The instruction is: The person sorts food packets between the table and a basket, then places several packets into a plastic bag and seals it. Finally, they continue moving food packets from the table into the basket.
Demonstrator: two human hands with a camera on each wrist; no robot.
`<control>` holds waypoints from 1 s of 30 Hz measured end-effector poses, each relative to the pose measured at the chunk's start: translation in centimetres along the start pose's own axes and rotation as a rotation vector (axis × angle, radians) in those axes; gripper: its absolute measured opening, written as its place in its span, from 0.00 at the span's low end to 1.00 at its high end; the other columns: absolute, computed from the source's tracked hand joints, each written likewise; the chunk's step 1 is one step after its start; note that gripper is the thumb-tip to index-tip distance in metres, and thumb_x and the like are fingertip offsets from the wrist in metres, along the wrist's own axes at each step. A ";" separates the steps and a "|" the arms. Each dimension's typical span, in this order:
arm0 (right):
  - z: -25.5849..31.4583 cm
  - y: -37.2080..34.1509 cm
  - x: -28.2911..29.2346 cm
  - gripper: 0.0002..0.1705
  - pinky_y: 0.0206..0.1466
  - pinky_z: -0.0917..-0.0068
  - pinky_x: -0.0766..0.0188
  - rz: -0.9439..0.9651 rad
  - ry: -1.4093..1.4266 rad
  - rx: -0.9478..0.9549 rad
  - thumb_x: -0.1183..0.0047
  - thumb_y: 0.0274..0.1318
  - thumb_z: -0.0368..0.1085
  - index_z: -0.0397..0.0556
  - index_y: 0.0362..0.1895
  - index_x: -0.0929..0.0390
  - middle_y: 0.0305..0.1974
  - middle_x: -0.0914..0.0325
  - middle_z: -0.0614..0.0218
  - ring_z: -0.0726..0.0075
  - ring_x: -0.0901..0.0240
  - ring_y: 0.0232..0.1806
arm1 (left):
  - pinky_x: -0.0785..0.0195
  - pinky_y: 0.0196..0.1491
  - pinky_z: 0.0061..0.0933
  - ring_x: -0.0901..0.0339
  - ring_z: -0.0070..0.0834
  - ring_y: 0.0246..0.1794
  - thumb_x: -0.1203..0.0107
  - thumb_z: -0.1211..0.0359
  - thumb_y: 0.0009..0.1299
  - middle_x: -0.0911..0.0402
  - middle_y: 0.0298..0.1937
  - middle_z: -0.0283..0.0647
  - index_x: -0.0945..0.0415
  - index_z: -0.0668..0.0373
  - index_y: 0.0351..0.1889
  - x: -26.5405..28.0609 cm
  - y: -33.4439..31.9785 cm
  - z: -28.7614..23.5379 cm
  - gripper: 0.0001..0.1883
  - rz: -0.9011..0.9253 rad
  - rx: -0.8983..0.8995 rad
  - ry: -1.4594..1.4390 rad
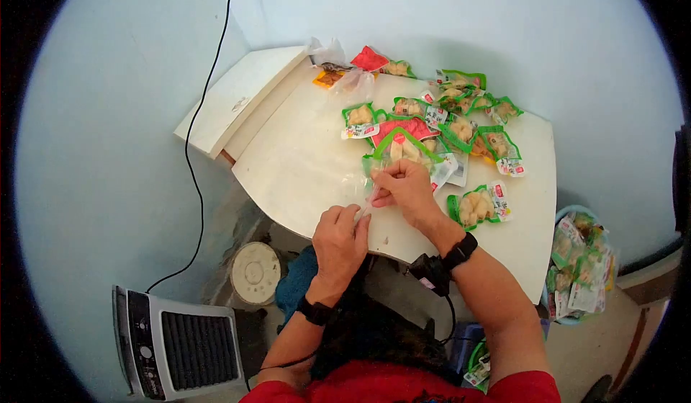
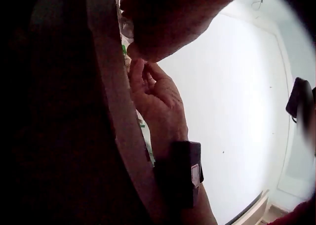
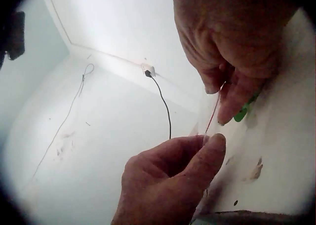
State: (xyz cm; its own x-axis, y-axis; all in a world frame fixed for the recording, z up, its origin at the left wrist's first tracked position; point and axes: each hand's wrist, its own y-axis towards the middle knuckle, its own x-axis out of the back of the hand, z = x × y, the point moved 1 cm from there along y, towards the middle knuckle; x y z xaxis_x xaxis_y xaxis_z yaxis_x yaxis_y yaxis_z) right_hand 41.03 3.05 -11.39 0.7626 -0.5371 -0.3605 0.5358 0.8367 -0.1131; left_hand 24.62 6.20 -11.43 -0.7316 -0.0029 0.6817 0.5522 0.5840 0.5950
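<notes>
Over the table's front edge, my left hand (image 1: 340, 241) pinches one end of a strip of thin clear plastic (image 1: 368, 201) between thumb and forefinger. My right hand (image 1: 407, 190) pinches the other end, a short way up and to the right. In the right wrist view a thin red line (image 3: 213, 114) runs along the plastic between the fingertips of both hands. Just beyond the right hand lies a green-edged clear food packet (image 1: 399, 138) with pale pieces inside. The right hand hides part of this packet.
Several green-edged packets (image 1: 500, 144) spread over the right half of the white table (image 1: 288, 151). One packet (image 1: 476, 207) lies right of the right hand. A basket (image 1: 568, 320) full of packets stands at right. An air cooler (image 1: 198, 349) and a round stool (image 1: 255, 273) stand at left.
</notes>
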 end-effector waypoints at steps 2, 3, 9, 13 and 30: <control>-0.1 0.0 0.1 0.12 0.24 0.73 0.18 0.032 0.026 0.003 0.39 0.57 0.33 0.36 0.35 0.26 0.30 0.22 0.59 0.67 0.19 0.25 | 0.30 0.34 0.36 0.24 0.41 0.30 0.39 0.73 0.62 0.23 0.30 0.44 0.21 0.62 0.37 -0.3 0.0 0.4 0.06 -0.034 -0.024 -0.006; 0.0 0.0 0.0 0.12 0.24 0.74 0.18 0.056 0.024 -0.015 0.39 0.57 0.33 0.36 0.35 0.26 0.30 0.22 0.59 0.67 0.19 0.25 | 0.30 0.33 0.35 0.24 0.40 0.28 0.39 0.74 0.63 0.23 0.29 0.43 0.21 0.62 0.35 -0.3 0.0 0.5 0.05 -0.049 -0.034 -0.009; -0.2 -0.3 -0.3 0.14 0.25 0.78 0.19 0.206 -0.104 -0.047 0.36 0.56 0.37 0.38 0.33 0.23 0.27 0.22 0.62 0.72 0.20 0.25 | 0.30 0.32 0.34 0.23 0.38 0.28 0.36 0.75 0.60 0.22 0.29 0.42 0.21 0.61 0.30 -0.4 0.4 0.6 0.04 -0.107 0.104 -0.136; 0.0 -0.2 -0.2 0.14 0.27 0.79 0.19 0.237 -0.115 -0.061 0.35 0.55 0.38 0.39 0.33 0.22 0.27 0.21 0.63 0.74 0.20 0.26 | 0.32 0.28 0.28 0.26 0.29 0.23 0.33 0.74 0.59 0.22 0.27 0.40 0.21 0.63 0.28 -0.1 0.8 0.4 0.06 -0.122 0.213 -0.250; 0.4 -0.5 -0.6 0.14 0.22 0.77 0.21 0.293 -0.119 -0.047 0.34 0.55 0.38 0.40 0.30 0.23 0.23 0.21 0.62 0.71 0.20 0.22 | 0.36 0.29 0.22 0.30 0.18 0.25 0.37 0.70 0.67 0.23 0.26 0.35 0.19 0.66 0.31 0.2 0.8 1.5 0.08 -0.182 0.352 -0.428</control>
State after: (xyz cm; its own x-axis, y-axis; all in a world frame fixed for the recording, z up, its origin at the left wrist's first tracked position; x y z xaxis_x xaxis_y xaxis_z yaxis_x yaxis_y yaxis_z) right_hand 40.45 2.85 -10.78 0.9204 -0.2792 -0.2737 0.2723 0.9601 -0.0639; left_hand 24.30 7.84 -11.45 -0.9391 0.1577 0.3054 0.2904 0.8395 0.4593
